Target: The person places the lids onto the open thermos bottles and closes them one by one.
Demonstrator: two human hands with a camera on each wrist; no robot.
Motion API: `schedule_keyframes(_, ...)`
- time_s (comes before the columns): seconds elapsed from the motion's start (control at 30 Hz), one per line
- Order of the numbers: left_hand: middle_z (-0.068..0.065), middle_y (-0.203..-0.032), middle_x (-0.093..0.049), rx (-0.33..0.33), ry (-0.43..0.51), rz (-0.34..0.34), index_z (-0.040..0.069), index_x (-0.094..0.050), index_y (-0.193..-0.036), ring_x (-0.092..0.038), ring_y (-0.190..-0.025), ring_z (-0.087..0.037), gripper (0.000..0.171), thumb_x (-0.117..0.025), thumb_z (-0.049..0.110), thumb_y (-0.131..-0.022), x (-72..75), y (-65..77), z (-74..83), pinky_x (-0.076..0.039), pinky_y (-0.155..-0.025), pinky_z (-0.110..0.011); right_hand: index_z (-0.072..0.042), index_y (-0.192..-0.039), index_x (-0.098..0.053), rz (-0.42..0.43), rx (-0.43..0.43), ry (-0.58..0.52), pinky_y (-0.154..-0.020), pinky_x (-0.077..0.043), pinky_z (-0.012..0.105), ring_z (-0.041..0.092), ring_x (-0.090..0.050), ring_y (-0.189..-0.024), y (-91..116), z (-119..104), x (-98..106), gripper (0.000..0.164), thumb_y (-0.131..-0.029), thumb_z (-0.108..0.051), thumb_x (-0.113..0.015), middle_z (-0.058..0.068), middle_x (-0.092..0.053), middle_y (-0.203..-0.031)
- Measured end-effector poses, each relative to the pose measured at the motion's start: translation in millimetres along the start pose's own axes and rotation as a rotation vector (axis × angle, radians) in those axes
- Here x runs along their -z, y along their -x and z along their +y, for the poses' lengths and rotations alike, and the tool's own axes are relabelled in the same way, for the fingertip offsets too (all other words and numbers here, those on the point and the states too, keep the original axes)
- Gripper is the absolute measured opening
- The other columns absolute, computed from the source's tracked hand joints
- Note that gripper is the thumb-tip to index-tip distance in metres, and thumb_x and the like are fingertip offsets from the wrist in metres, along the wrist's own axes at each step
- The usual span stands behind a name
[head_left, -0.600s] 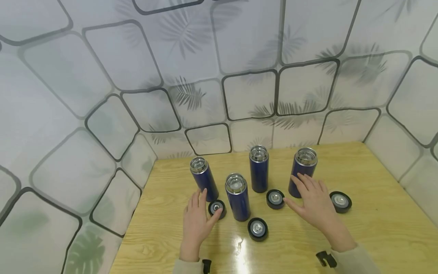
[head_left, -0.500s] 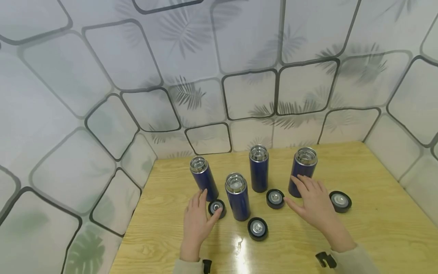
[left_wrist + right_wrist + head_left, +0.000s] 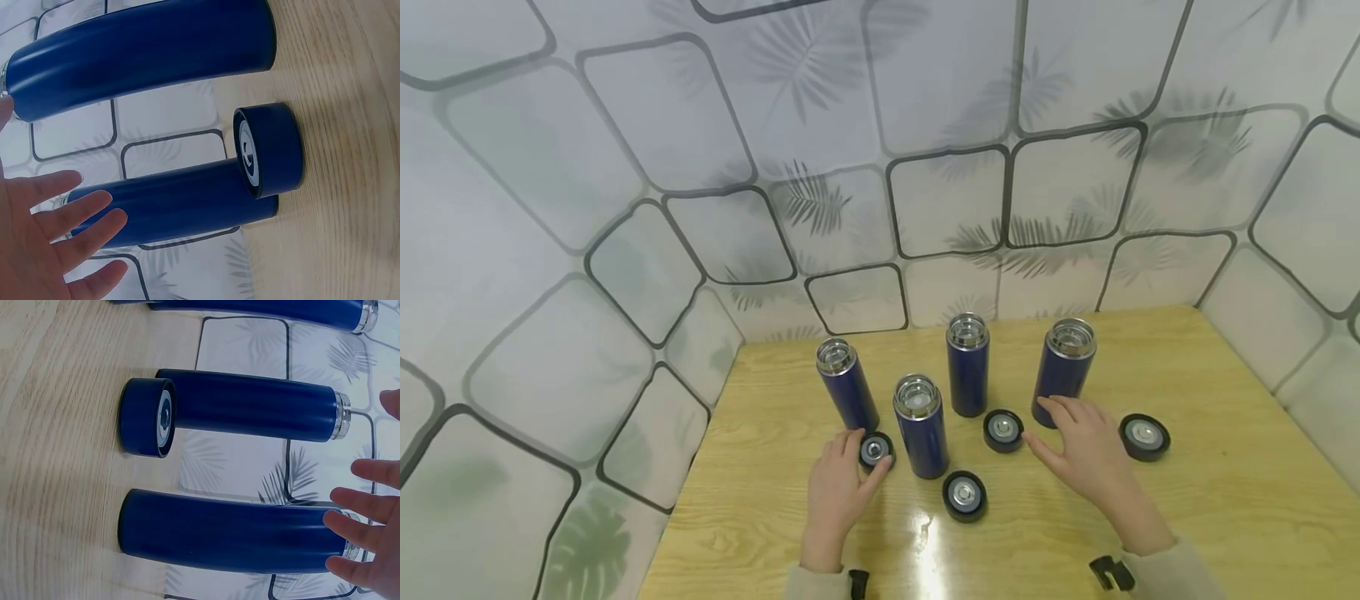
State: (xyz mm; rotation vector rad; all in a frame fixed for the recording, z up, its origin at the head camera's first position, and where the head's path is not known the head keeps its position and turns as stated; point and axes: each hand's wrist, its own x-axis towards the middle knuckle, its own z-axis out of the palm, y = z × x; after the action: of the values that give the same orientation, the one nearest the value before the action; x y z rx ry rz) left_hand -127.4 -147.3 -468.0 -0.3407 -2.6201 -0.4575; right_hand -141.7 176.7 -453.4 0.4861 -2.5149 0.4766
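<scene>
Several dark blue thermos bottles with steel necks stand uncapped on the table. My left hand (image 3: 841, 492), fingers spread and holding nothing, hovers around a round lid (image 3: 876, 451) beside the left bottle (image 3: 850, 392). In the left wrist view that lid (image 3: 278, 150) lies inner side up, apart from the fingers. To its right stands the front bottle (image 3: 921, 433). My right hand (image 3: 1086, 458) is empty too, fingers apart, overlapping the foot of the right bottle (image 3: 1063, 367). It hovers between two lids, a nearer-centre lid (image 3: 1003, 431) and a right lid (image 3: 1145, 437).
Behind the front bottle stands another bottle (image 3: 968, 367). One more lid (image 3: 964, 496) lies nearest the person. The wooden table (image 3: 1240, 400) meets patterned walls (image 3: 947, 208) at the back and both sides.
My left hand has drawn back slightly and shifted right, closer around the lid. The right hand's fingers have come down a little. Bottles and lids stay in place; the view tilts slightly.
</scene>
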Motion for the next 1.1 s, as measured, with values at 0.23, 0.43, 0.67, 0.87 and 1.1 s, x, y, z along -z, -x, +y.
schedule_keyframes(0.23,-0.010,-0.101,-0.057,-0.007,0.019,0.015,0.004,-0.056,-0.108,-0.056,-0.088,-0.025,0.052,-0.056,0.048,-0.080,-5.3,-0.1,1.3,-0.048,-0.066,-0.037,0.001,-0.105,-0.058,-0.007,0.001,-0.008,-0.079,-0.038,0.055,0.038,-0.052,-0.091,2.6,-1.4,-4.1,0.049,-0.070,-0.032,-0.069,0.020,-0.057,-0.100)
schedule_keyframes(0.43,-0.009,-0.100,-0.057,-0.016,0.009,0.010,0.005,-0.056,-0.107,-0.056,-0.086,-0.024,0.048,-0.056,0.046,-0.081,-8.6,1.1,1.8,-0.048,-0.064,-0.036,0.003,-0.103,-0.059,0.015,0.012,-0.030,-0.078,-0.040,0.051,0.037,-0.054,-0.090,6.3,-1.9,-12.6,0.049,-0.072,-0.035,-0.067,0.018,-0.059,-0.098)
schedule_keyframes(0.67,-0.009,-0.099,-0.057,-0.018,0.006,-0.008,0.005,-0.056,-0.107,-0.057,-0.085,-0.024,0.048,-0.054,0.045,-0.082,-9.1,2.5,2.0,-0.048,-0.065,-0.036,0.003,-0.102,-0.058,-0.011,-0.005,-0.119,-0.076,-0.042,0.050,0.036,-0.053,-0.091,12.4,-10.8,-25.5,0.047,-0.071,-0.030,-0.069,0.018,-0.058,-0.099)
schedule_keyframes(0.87,-0.009,-0.099,-0.057,-0.013,0.015,-0.020,0.004,-0.056,-0.107,-0.057,-0.085,-0.024,0.047,-0.056,0.044,-0.082,-6.9,3.0,3.6,-0.048,-0.065,-0.036,0.004,-0.104,-0.057,-0.083,-0.048,-0.192,-0.077,-0.042,0.049,0.036,-0.054,-0.093,19.7,-18.9,-39.6,0.048,-0.071,-0.027,-0.071,0.019,-0.058,-0.100)
schedule_keyframes(1.1,-0.009,-0.098,-0.057,-0.023,0.011,-0.010,0.005,-0.056,-0.107,-0.057,-0.082,-0.024,0.046,-0.057,0.043,-0.081,-6.9,4.2,3.6,-0.048,-0.061,-0.035,0.004,-0.108,-0.056,-0.161,-0.099,-0.250,-0.083,-0.040,0.049,0.036,-0.051,-0.099,28.1,-26.8,-55.9,0.051,-0.072,-0.029,-0.071,0.019,-0.056,-0.106)
